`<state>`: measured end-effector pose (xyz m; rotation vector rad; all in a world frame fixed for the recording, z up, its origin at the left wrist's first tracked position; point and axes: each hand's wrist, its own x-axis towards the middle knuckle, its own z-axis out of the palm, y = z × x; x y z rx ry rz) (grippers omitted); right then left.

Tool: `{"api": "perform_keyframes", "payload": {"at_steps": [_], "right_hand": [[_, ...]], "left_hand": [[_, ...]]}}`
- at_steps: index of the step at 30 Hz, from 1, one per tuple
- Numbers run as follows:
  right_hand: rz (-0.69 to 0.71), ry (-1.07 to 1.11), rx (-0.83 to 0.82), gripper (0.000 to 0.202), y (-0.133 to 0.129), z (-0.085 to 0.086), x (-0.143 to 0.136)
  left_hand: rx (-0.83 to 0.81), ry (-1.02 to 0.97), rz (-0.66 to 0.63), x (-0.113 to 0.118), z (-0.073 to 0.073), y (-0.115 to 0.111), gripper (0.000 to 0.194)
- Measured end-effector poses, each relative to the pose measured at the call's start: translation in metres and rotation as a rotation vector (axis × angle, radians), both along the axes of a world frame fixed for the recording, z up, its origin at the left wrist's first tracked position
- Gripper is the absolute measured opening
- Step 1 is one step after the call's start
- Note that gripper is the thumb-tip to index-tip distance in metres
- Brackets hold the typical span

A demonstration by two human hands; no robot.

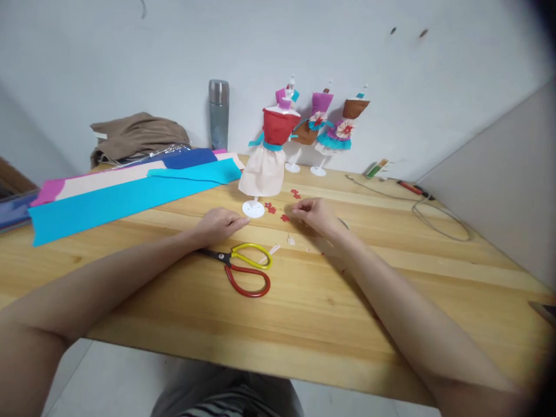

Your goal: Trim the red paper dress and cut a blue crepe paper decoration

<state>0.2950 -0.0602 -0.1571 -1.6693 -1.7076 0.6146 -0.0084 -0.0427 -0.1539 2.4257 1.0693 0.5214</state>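
Observation:
A small dress form in a red top, blue waistband and pale skirt stands upright on a white round base. Just left of that base my left hand rests on the table, fingers closed; whatever they hold, if anything, is hidden. My right hand is to the right of the form, its fingertips pinched together beside a red paper flower. What the pinch holds cannot be made out. More red flowers lie between the hands. Scissors with one yellow and one red handle lie nearer me, by my left wrist.
Coloured paper sheets and a brown cloth lie at the left. A thermos and more dressed forms stand by the wall. A grey cable and a red-handled tool lie right on the wooden table.

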Motion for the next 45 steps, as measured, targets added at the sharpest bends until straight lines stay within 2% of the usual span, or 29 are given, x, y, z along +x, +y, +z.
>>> {"api": "perform_keyframes", "payload": {"at_steps": [6,12,16,21,28,35,38,42,45], "right_hand": [[-0.009,-0.075,-0.051,0.004,-0.004,-0.010,-0.011],[-0.017,-0.122,-0.024,0.008,-0.004,-0.012,-0.012],[-0.012,-0.116,-0.010,0.010,-0.007,-0.010,-0.012],[0.072,-0.094,-0.033,0.003,-0.010,-0.003,-0.012],[0.067,-0.058,-0.020,0.012,-0.009,-0.002,-0.010],[0.059,0.161,-0.126,0.024,-0.008,-0.002,0.000],[0.096,0.282,-0.181,0.032,-0.012,0.005,-0.004],[0.199,0.408,-0.255,0.042,-0.026,0.021,-0.022],[0.247,0.475,-0.281,0.044,-0.041,0.031,-0.042]], "left_hand": [[0.012,0.053,-0.016,0.001,0.003,-0.004,0.054],[0.059,0.057,-0.071,0.001,0.001,-0.002,0.052],[0.067,0.044,-0.081,0.001,-0.001,-0.002,0.053],[0.029,0.092,-0.065,0.002,0.002,-0.004,0.053],[0.010,0.083,-0.072,0.002,0.004,-0.005,0.053],[0.015,0.064,-0.062,0.003,0.004,-0.005,0.053],[-0.048,-0.052,-0.009,0.002,0.010,-0.005,0.050],[-0.293,-0.306,0.111,0.003,0.026,-0.011,0.049],[-0.485,-0.409,0.071,0.009,0.035,-0.023,0.042]]}}
